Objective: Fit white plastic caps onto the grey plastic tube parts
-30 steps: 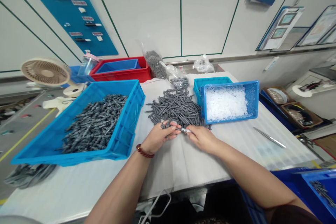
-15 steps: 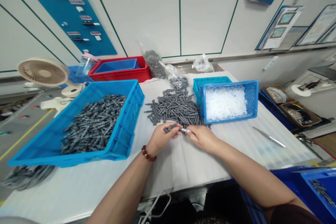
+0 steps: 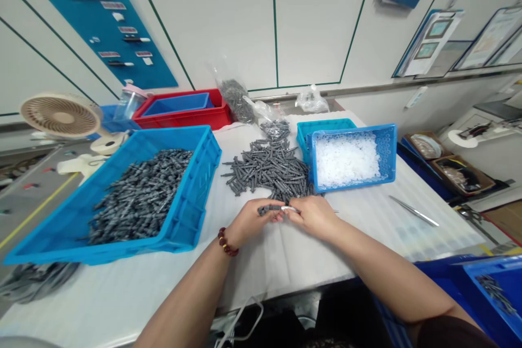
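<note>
My left hand (image 3: 252,219) is closed around a dark grey ribbed rod-like part (image 3: 269,209), which lies roughly level. My right hand (image 3: 312,216) pinches a small whitish piece (image 3: 290,209) at the right end of that part; whether the two are joined I cannot tell. A thin tip pokes out on the far side of my right hand, its body hidden by the palm. Just beyond both hands lies a loose pile of similar grey parts (image 3: 271,168). Right of the pile, a blue bin (image 3: 354,185) leans on a teal bin (image 3: 326,124) and holds many small white translucent pieces (image 3: 346,159).
A large blue crate (image 3: 185,228) of grey parts stands at left, near a beige fan (image 3: 61,114). Behind are a red bin (image 3: 183,119) and plastic bags of parts (image 3: 236,99). Tweezers-like metal tool (image 3: 414,211) lies on the right of the white-covered table (image 3: 281,266).
Both hands stay together at the pile's near edge. The right hand has tilted and shifted slightly closer to the left. The whole view has moved a little.
</note>
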A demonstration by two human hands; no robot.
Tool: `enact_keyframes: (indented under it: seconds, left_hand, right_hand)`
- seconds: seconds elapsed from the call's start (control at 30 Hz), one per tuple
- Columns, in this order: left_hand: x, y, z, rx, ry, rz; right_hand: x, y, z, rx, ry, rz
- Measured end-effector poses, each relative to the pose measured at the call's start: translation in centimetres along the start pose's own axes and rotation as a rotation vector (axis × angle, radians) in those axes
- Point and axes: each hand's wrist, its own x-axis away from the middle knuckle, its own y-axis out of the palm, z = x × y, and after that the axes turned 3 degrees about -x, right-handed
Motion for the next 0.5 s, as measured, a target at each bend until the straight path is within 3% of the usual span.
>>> enact_keyframes:
  seconds: [0.23, 0.5]
  left_hand:
    - [0.07, -0.12, 0.40, 0.008, -0.038, -0.001]
    - [-0.10, -0.59, -0.06, 0.077, -0.064, 0.069]
  right_hand:
    - [0.09, -0.42, -0.38, -0.021, 0.060, -0.011]
    - [-0.08, 0.08, 0.39, -0.205, -0.164, -0.031]
